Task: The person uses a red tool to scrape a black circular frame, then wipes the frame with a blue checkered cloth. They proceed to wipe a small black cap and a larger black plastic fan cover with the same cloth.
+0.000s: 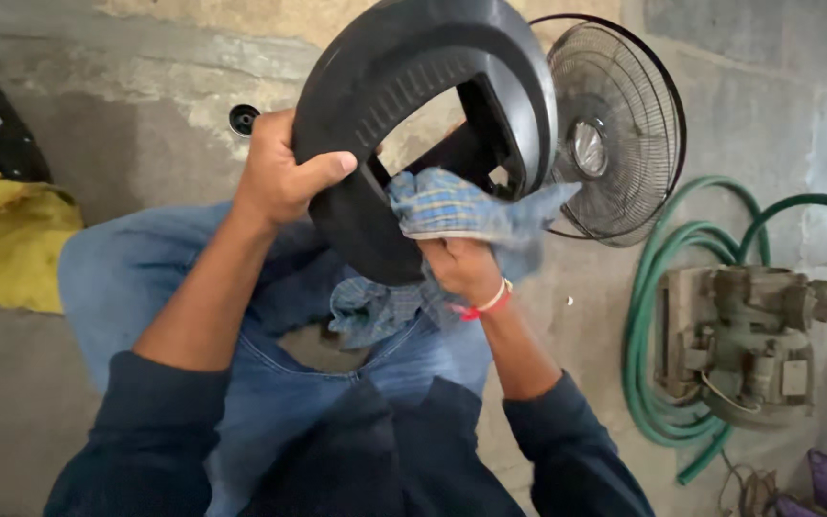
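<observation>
Up near the middle, the left hand [284, 172] grips the rim of a round black fan base [413, 124], thumb on the front and fingers curled behind. That base is held in the air, tilted, above the person's lap in blue jeans [241, 383]. Just below, the right hand [466, 268] is closed around a blue checked cloth [452, 206] and presses it against the inner edge of the base. More of the cloth hangs down to the lap. A fan cage [619, 129] lies on the floor [586, 316] just behind the base. A green hose [667, 278] loops around a grey pump [748, 345] near the floor's right edge. A yellow rag [7, 239] lies at the left edge
</observation>
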Motion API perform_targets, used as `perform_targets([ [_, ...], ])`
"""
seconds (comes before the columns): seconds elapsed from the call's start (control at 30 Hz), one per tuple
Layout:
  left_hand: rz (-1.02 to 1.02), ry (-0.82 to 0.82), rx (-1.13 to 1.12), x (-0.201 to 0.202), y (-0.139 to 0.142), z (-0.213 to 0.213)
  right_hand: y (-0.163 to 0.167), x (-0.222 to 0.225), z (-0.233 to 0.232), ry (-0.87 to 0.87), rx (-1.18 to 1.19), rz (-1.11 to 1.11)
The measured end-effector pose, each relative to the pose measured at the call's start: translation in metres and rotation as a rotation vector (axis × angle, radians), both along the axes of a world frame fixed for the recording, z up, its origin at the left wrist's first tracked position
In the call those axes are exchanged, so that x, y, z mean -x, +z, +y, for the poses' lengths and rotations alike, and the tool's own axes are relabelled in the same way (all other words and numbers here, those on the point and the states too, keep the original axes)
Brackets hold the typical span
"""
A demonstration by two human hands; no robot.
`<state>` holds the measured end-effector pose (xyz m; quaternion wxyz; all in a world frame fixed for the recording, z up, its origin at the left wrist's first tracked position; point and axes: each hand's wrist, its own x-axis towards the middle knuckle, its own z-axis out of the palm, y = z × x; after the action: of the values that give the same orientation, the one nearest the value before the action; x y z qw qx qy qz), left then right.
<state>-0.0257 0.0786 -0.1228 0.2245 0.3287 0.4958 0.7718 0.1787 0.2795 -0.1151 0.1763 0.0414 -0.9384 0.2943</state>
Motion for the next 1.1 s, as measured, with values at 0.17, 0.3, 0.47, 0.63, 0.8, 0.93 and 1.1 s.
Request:
perform_targets([
  [0.17,0.008,0.035,0.048,-0.002,-0.005,0.003,-0.002,-0.029,0.026,0.143,-0.354,-0.186],
  [0.3,0.036,0.076,0.093,-0.001,-0.001,0.0,0.0,-0.037,0.039,0.16,-0.564,-0.21],
  [0.47,0.029,0.04,0.082,-0.004,0.005,0.0,0.033,-0.032,0.039,0.168,-0.673,-0.211],
  [0.63,0.066,0.027,0.038,-0.009,0.007,0.003,0.077,-0.016,0.029,-0.12,-0.919,-0.181],
  [0.8,0.087,0.075,0.056,-0.008,0.007,0.0,0.12,-0.039,0.046,-0.348,-0.664,-0.067],
  [0.93,0.113,0.069,0.073,-0.008,0.01,-0.001,0.085,-0.054,0.058,-0.299,-0.546,0.059],
  [1.1,0.19,0.099,0.067,-0.014,0.013,-0.002,-0.011,-0.039,0.04,-0.207,-0.829,-0.124],
])
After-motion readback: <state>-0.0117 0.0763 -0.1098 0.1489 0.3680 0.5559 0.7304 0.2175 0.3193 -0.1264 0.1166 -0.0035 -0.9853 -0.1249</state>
